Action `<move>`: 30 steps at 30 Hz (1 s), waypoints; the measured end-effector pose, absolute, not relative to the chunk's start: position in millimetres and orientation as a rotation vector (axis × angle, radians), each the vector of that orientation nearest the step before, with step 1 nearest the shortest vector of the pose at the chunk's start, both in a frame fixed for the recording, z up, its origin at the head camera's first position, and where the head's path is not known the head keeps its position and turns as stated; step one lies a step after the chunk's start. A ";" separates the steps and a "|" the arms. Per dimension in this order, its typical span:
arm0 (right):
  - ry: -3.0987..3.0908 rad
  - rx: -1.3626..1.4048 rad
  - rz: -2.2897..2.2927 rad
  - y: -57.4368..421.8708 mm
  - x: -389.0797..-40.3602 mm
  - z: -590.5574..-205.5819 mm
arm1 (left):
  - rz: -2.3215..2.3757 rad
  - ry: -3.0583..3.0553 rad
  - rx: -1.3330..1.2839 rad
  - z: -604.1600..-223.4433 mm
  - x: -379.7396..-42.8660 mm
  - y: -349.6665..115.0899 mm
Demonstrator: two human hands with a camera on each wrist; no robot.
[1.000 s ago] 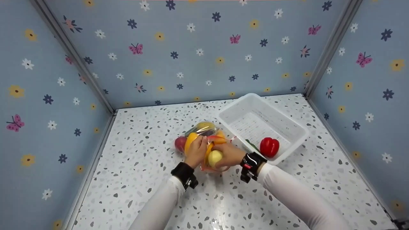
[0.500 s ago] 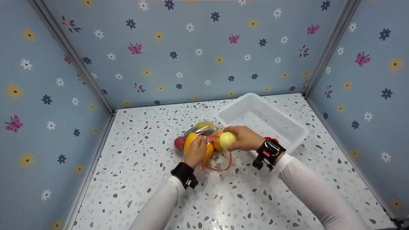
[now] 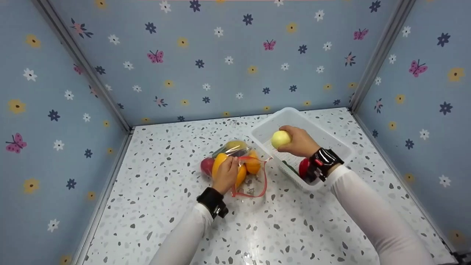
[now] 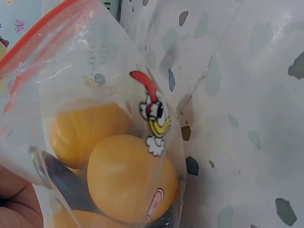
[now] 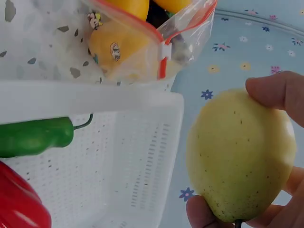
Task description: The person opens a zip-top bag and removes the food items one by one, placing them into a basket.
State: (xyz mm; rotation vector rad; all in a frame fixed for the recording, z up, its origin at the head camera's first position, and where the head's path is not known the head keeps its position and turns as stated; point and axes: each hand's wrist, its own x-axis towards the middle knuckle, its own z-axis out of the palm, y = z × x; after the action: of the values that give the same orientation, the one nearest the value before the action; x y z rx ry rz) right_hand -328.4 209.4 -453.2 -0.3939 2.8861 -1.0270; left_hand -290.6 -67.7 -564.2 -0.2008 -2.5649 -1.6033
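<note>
Fingers of the right hand (image 3: 300, 142) hold a pear (image 3: 280, 139) over the basket (image 3: 322, 134); the left hand (image 3: 225, 174) pinches a clear bag (image 4: 90, 90) beside it.

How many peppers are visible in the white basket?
2: a long green pepper along the wall nearest the clear bag, and a red pepper beside it, partly behind the wrist device. More could be hidden there.
</note>
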 end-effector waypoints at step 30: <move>2.782 -0.194 -0.522 253.8 -368.3 -541.1 | -1.553 -2.561 -0.190 -563.7 -291.9 -74.6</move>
State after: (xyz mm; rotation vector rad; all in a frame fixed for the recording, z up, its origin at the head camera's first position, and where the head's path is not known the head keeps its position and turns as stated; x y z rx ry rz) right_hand -368.3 253.8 -541.1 -0.1940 2.7818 -0.5218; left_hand -291.9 -74.6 -563.7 -0.1897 -2.5610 -1.5529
